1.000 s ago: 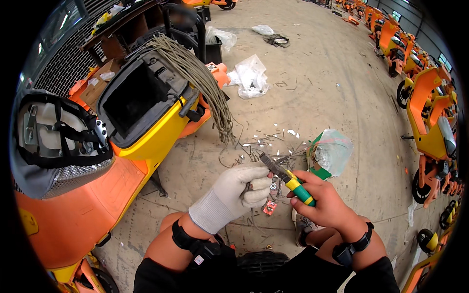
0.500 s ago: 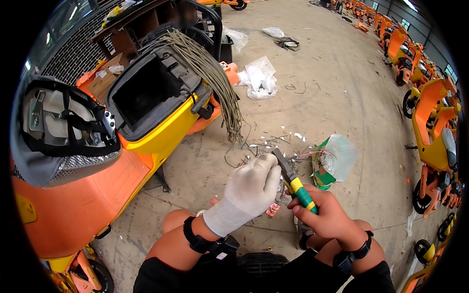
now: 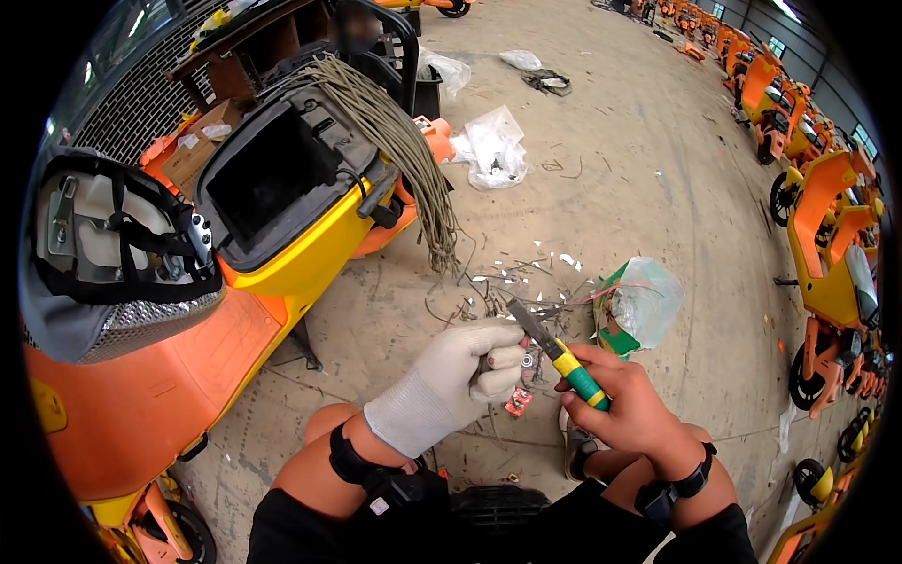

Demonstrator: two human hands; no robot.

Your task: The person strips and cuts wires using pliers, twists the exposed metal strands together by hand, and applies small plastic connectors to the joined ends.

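My right hand (image 3: 625, 399), bare, is closed around the green and yellow handles of a pair of pliers (image 3: 575, 374). The dark metal jaws point up and left, towards my gloved fingertips. My left hand (image 3: 446, 381) wears a white knitted glove; its fingers are curled together beside the jaws, and whatever they pinch is hidden. A thin reddish wire (image 3: 615, 290) runs from near the jaws towards a green and clear plastic bag (image 3: 620, 334) on the floor. White scraps and dark wire offcuts (image 3: 489, 291) lie beyond my hands, above a small red packet (image 3: 518, 401).
At left stands a yellow and orange scooter (image 3: 310, 273) with an open dark compartment and a coil of rope (image 3: 413, 160) draped over it. A grey insulated bag (image 3: 122, 254) rests on its orange deck. Clear plastic bags (image 3: 493, 150) lie farther off; parked scooters (image 3: 827, 235) line the right.
My left hand has shifted slightly left and down, away from the pliers' jaws, its fingers now showing more. The pliers have turned a little and sit slightly lower in my right hand.
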